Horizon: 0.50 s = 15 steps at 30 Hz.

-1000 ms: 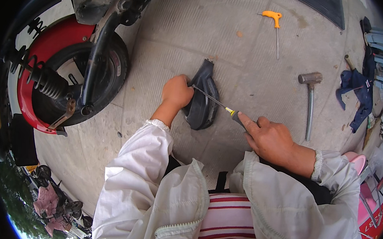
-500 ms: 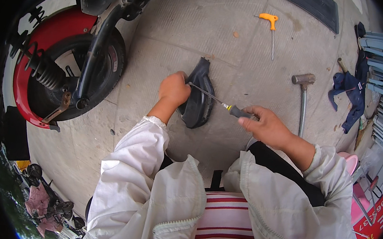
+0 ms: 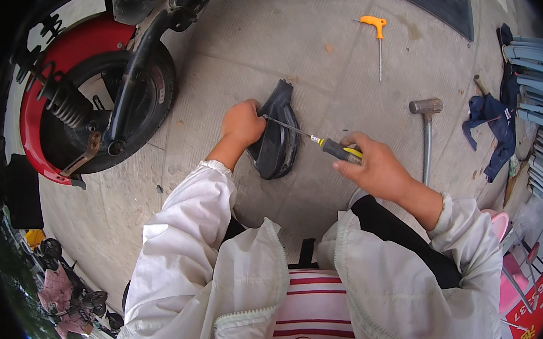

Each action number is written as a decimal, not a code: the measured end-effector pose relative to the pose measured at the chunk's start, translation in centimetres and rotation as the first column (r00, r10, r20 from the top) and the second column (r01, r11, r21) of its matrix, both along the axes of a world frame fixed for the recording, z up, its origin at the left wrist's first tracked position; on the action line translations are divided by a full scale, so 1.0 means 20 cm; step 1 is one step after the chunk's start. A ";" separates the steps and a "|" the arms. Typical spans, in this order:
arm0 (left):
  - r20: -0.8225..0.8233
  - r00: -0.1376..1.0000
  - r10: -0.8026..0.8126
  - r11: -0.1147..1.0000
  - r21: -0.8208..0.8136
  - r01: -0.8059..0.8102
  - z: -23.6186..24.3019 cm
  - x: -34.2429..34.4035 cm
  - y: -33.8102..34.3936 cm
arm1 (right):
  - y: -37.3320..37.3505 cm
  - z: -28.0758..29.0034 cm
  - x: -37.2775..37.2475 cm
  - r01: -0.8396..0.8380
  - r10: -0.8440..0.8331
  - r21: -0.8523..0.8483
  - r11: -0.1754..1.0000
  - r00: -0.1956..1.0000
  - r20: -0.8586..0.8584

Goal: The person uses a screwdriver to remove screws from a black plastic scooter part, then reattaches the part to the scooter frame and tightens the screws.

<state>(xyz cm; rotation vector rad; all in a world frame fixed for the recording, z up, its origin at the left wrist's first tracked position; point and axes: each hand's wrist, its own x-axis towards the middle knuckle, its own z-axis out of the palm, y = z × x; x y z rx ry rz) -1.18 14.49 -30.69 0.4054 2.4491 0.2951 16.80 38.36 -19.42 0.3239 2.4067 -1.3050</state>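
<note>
A black moulded plastic housing (image 3: 278,145) stands on the pavement in front of me. My left hand (image 3: 243,125) is closed on its upper left edge, the fingertips hidden behind the fist. In my right hand (image 3: 378,169) is a screwdriver (image 3: 338,151) with a grey and yellow handle, gripped between thumb and fingers. Its shaft points left, and the tip meets the housing's edge beside my left hand. Whether the tip sits in a screw is too small to see.
A scooter's red-fendered wheel (image 3: 106,106) and shock absorber (image 3: 64,103) stand at left. An orange-handled hex key (image 3: 377,33), a hammer (image 3: 427,128), a dark cloth (image 3: 492,124) and a black panel (image 3: 441,7) lie farther off. Stacked blue-grey chairs (image 3: 542,96) line the right side.
The right hand has shifted slightly on the screwdriver handle, its fingers more extended and more yellow showing. The housing and left hand stay together; the whole view has shifted a little.
</note>
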 end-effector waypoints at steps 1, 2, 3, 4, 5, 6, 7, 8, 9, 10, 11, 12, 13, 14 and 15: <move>0.005 1.000 0.005 1.000 -0.006 -0.005 0.01 0.00 0.01 | 0.00 0.01 0.01 -0.102 0.127 0.184 0.978 0.983 -0.133; 0.010 1.000 -0.001 1.000 -0.019 0.001 0.01 0.00 0.02 | -0.01 0.01 0.02 -0.171 0.271 0.374 0.911 0.933 -0.235; 0.014 1.000 -0.005 0.999 -0.032 0.006 0.03 0.00 0.03 | -0.01 0.01 0.03 -0.203 0.424 0.556 0.806 0.854 -0.302; 0.017 1.000 -0.010 0.999 -0.045 0.011 0.03 0.00 0.04 | -0.02 0.00 0.04 -0.167 0.271 0.384 0.908 0.933 -0.236; 0.005 1.000 -0.017 0.998 -0.053 0.017 0.02 0.00 0.04 | -0.03 -0.03 0.04 -0.095 0.125 0.205 0.974 0.983 -0.137; -0.004 1.000 -0.026 0.998 -0.055 0.025 -0.01 0.00 0.03 | -0.03 -0.03 0.04 0.008 -0.007 0.034 0.999 1.000 -0.009; -0.021 0.999 -0.032 0.998 -0.057 0.030 -0.02 -0.01 0.03 | 0.00 -0.04 0.00 0.196 -0.132 -0.198 0.960 0.947 0.293; -0.009 0.999 -0.049 0.996 -0.076 0.048 -0.02 0.00 0.02 | 0.06 -0.06 -0.06 0.424 -0.158 -0.351 0.835 0.796 0.584; -0.002 0.998 -0.058 0.994 -0.092 0.058 0.00 0.01 0.01 | 0.10 -0.06 -0.12 0.646 -0.078 -0.399 0.650 0.580 0.811; 0.005 0.998 -0.066 0.992 -0.109 0.066 0.01 0.01 0.01 | 0.10 -0.04 -0.12 0.602 -0.086 -0.404 0.689 0.621 0.779; -0.005 0.999 -0.036 0.996 -0.088 0.036 0.01 -0.01 0.02 | 0.08 -0.01 -0.12 0.556 -0.090 -0.405 0.726 0.661 0.745; -0.003 1.000 -0.009 0.997 -0.072 0.009 0.03 0.00 0.03 | 0.06 0.01 -0.10 0.515 -0.089 -0.401 0.758 0.690 0.718; -0.001 1.000 0.019 0.998 -0.057 -0.019 0.04 0.01 0.04 | 0.04 0.00 -0.05 0.241 -0.122 -0.272 0.932 0.913 0.389; 0.007 1.000 0.019 0.998 -0.067 -0.019 0.05 0.03 0.05 | 0.02 -0.02 0.00 0.016 -0.016 -0.015 1.000 1.000 0.013; 0.009 1.000 0.021 0.997 -0.079 -0.020 0.06 0.03 0.06 | 0.00 -0.02 0.02 -0.102 0.203 0.306 0.947 0.925 -0.320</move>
